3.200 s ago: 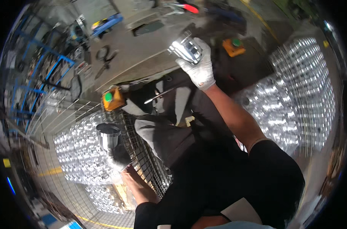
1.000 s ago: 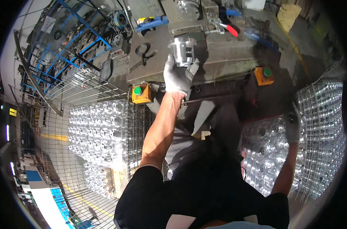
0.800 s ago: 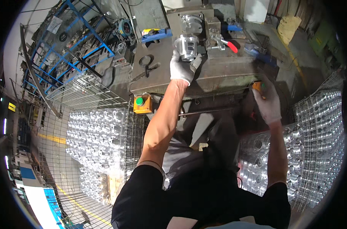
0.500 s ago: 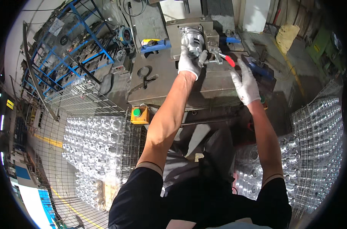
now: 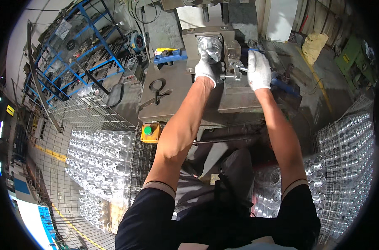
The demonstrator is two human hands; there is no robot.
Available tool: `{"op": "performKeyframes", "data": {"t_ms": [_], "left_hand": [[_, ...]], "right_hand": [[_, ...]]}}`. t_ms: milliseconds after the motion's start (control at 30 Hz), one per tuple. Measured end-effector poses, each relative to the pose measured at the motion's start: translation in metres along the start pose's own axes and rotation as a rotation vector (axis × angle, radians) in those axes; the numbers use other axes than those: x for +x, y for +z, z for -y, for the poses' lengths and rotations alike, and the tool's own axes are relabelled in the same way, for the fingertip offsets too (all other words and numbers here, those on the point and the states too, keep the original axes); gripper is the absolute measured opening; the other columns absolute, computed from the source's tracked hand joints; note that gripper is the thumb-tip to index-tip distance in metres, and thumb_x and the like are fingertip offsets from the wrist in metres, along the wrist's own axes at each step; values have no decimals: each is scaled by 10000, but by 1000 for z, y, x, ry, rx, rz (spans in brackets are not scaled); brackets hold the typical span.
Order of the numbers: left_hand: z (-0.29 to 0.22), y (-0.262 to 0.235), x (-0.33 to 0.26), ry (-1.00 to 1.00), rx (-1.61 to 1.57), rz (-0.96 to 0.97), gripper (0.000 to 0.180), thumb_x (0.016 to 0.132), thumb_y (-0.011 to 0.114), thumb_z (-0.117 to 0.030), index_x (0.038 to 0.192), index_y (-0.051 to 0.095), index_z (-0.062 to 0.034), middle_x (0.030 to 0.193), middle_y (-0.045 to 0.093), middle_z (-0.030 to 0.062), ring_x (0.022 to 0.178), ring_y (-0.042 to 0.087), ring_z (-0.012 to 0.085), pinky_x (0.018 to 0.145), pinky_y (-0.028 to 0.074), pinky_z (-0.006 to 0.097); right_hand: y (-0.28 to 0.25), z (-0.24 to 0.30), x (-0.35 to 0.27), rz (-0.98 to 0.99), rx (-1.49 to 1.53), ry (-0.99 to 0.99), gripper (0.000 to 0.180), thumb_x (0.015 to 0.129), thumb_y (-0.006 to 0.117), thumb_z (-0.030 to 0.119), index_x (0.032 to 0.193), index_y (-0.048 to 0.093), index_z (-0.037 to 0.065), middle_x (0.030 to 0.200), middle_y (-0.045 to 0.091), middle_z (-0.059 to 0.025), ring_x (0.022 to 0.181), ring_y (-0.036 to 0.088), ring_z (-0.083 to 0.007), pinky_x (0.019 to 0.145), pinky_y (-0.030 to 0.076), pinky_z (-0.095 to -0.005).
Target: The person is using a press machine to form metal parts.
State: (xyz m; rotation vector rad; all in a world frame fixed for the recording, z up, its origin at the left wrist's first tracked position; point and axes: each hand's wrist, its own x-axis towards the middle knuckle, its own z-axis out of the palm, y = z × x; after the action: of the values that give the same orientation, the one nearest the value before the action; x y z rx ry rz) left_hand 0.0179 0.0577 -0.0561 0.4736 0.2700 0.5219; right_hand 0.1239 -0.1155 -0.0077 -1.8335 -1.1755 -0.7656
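Observation:
A shiny cast-metal housing (image 5: pixel 214 46) sits in a steel fixture block (image 5: pixel 191 38) on the machine table. My left hand (image 5: pixel 205 71), in a white glove, is closed on the housing's near left side; its fingertips are partly hidden. Just right of the housing is a toggle clamp (image 5: pixel 236 71) with a metal lever. White-gloved too, my right hand (image 5: pixel 259 70) is on the end of that lever, fingers pointing away from me and close together. It covers the clamp's red grip entirely.
A spindle-like rod (image 5: pixel 205 13) hangs above the fixture. Blue hold-down clamps (image 5: pixel 169 57) flank it. A ring-shaped tool (image 5: pixel 157 86) lies on the table. At the front edge is a yellow box with a green button (image 5: pixel 148 131). Wire cages (image 5: pixel 93 109) of metal castings stand both sides.
My right hand has moved left and away from me onto the toggle clamp's lever, and the red grip has vanished behind it. My left hand stays at the housing.

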Motion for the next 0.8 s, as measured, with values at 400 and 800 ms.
{"op": "performKeyframes", "data": {"t_ms": [400, 800], "left_hand": [[-2, 48, -76, 215, 723, -375, 627, 884, 423, -594, 1140, 548, -35, 1078, 584, 120, 909, 582, 238, 722, 457, 391], [-31, -116, -322, 671, 2242, -542, 709, 789, 659, -282, 1314, 341, 73, 1334, 367, 302, 1247, 319, 498, 1030, 314, 497]], "right_hand": [[25, -20, 27, 88, -13, 197, 502, 944, 325, 441, 1108, 553, 25, 1046, 588, -237, 1000, 535, -405, 882, 400, -476], [-119, -39, -189, 500, -480, 170, 478, 935, 435, 334, 1298, 400, 25, 1363, 386, -179, 1277, 341, -345, 1067, 260, -467]]}}
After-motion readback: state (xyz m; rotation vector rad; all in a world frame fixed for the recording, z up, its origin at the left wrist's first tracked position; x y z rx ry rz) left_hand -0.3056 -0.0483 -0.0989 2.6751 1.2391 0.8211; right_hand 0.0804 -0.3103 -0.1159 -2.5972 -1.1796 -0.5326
